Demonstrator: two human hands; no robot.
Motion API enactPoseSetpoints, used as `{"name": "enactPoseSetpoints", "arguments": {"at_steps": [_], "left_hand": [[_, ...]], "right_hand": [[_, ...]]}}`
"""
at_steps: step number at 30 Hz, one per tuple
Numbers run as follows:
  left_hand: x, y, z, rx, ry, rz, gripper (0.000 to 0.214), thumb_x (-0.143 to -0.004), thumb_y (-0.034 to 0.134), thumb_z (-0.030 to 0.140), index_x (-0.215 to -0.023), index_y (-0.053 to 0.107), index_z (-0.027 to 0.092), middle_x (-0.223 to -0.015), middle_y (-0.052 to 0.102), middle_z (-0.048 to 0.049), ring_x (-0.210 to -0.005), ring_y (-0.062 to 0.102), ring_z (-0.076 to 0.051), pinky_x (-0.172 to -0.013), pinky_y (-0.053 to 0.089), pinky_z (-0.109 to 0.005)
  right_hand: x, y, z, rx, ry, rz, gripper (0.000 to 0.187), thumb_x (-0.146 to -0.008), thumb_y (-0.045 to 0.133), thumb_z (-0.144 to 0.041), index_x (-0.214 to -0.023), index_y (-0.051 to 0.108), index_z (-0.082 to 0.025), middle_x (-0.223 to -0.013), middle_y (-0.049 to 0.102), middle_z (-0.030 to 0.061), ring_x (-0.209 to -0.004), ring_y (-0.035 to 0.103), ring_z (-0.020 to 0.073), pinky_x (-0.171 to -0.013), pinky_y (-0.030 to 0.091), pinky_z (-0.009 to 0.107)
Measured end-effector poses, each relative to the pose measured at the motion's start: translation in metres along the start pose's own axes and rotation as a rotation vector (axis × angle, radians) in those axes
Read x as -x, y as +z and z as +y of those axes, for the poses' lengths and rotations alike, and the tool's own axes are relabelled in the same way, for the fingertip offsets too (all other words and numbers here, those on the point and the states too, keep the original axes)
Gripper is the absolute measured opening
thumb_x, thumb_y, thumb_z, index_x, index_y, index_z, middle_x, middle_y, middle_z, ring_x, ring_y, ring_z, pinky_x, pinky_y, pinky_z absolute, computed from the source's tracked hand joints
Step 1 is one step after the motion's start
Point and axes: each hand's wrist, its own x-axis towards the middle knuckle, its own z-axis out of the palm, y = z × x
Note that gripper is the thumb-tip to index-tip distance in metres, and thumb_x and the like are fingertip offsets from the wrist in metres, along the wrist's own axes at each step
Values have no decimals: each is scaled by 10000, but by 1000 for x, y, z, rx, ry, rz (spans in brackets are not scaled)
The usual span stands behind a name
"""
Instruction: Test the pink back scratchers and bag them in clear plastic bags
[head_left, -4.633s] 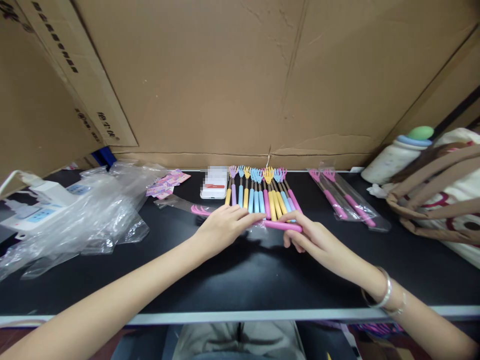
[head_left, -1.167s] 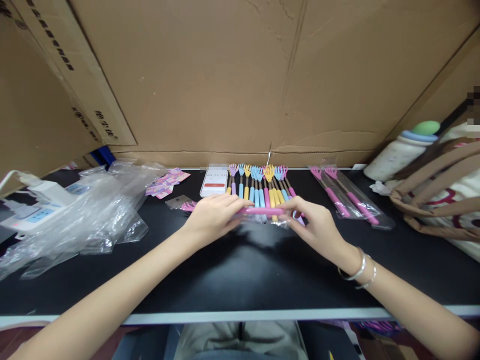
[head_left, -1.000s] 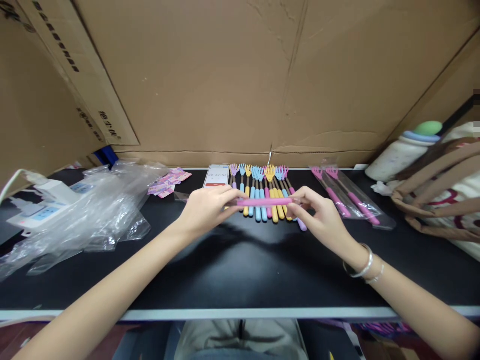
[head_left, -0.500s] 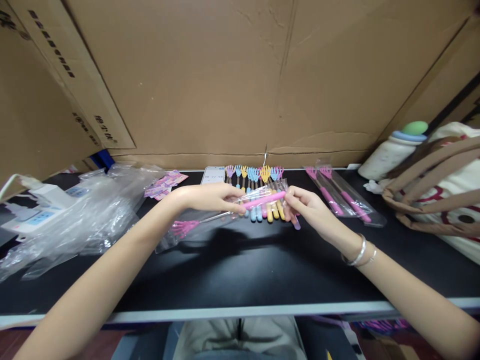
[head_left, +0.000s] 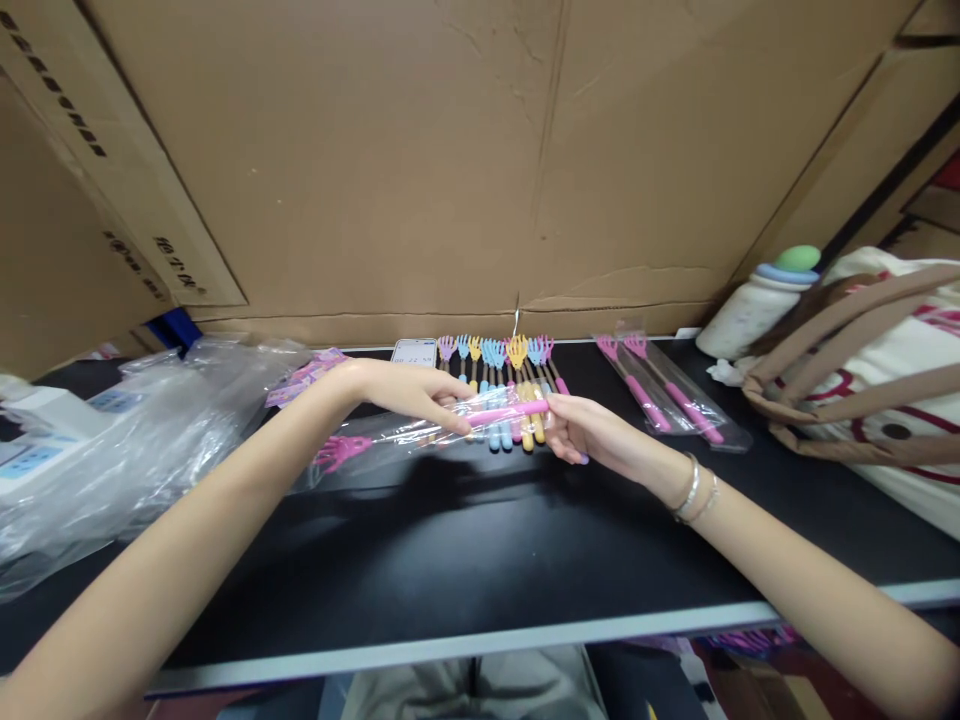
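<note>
A pink back scratcher with a claw head lies inside a clear plastic sleeve, raised above the black table. My left hand pinches the sleeve near its open end. My right hand grips the pink handle end at the sleeve's mouth. Just behind both hands, a row of several pink, blue, yellow and purple scratchers lies on the table.
Two bagged pink scratchers lie at the right. A phone and pink cards lie at the back. Crumpled clear bags cover a power strip at left. A bottle and a tote bag stand right. Cardboard walls rise behind.
Both hands lifted the bagged pink scratcher off the table and tilted it, claw end down to the left. The view has shifted to the right.
</note>
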Motion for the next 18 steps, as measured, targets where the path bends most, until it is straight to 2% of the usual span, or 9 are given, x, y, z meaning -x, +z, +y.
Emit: {"name": "enactPoseSetpoints", "arguments": {"at_steps": [6,8,11,14,18], "left_hand": [[7,19,-1,112,27,25,190,-867,486,373,-886,530,189,-768,600,15,-648,554,-113,-624,415,-201],[9,28,-1,170,24,56,185,-874,475,364,-904,523,187,-754,602,13,-594,538,-106,-598,413,-207],[9,39,0,197,30,128,193,-875,486,369,-895,528,182,-714,596,20,-622,536,-112,-598,398,-210],[4,47,0,232,43,170,234,-870,509,385,-977,537,178,-713,602,25,-625,526,-107,-602,395,-213],[-11,60,-2,429,79,256,277,-877,507,407,-1013,513,166,-726,626,11,-582,530,-102,-597,415,-231]], "right_hand": [[2,0,1,23,20,-22,401,-842,519,-523,-698,551,-150,-537,579,-4,-420,475,71,-377,308,186],[3,1,0,24,36,-40,409,-853,498,-530,-733,567,-144,-542,589,1,-420,487,73,-381,320,187],[3,3,-2,17,58,-66,437,-876,451,-541,-761,577,-138,-540,605,9,-412,502,75,-390,340,186],[2,3,-4,-28,51,-23,434,-887,439,-537,-767,570,-141,-584,636,23,-432,535,79,-405,372,184],[3,2,-7,-93,5,44,434,-879,455,-548,-807,579,-139,-718,681,56,-536,605,96,-493,457,195]]}}
